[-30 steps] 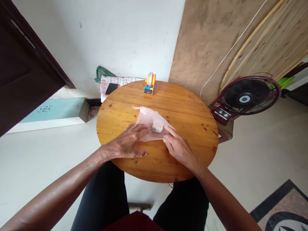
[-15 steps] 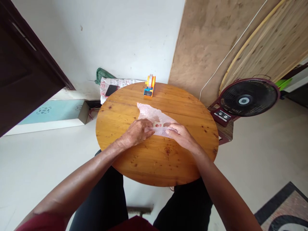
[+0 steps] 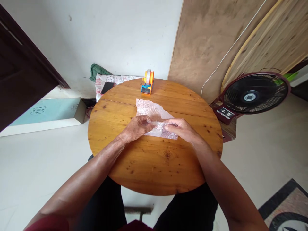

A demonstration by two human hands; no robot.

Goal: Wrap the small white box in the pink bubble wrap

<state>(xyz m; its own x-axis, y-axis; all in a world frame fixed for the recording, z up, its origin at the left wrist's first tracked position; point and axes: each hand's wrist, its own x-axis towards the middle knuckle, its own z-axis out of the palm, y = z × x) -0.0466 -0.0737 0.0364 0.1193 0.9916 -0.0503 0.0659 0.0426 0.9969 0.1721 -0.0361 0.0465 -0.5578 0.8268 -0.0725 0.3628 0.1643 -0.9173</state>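
A sheet of bubble wrap (image 3: 149,110) lies on the round wooden table (image 3: 154,160), its near part folded over into a roll. My left hand (image 3: 137,127) pinches the roll's left end. My right hand (image 3: 181,128) holds its right end. A small box seen earlier is now hidden inside the folded wrap. An orange and blue tape dispenser (image 3: 147,82) stands at the table's far edge, well beyond both hands.
A black floor fan (image 3: 252,94) stands to the right of the table. Wooden boards lean on the wall behind it. A printed bag (image 3: 108,84) with a dark phone on it lies behind the table's left side. A patterned rug (image 3: 286,205) is at lower right.
Both hands lifted the near edge of the bubble wrap and folded it over the small box, which is now covered. The view shifted slightly.
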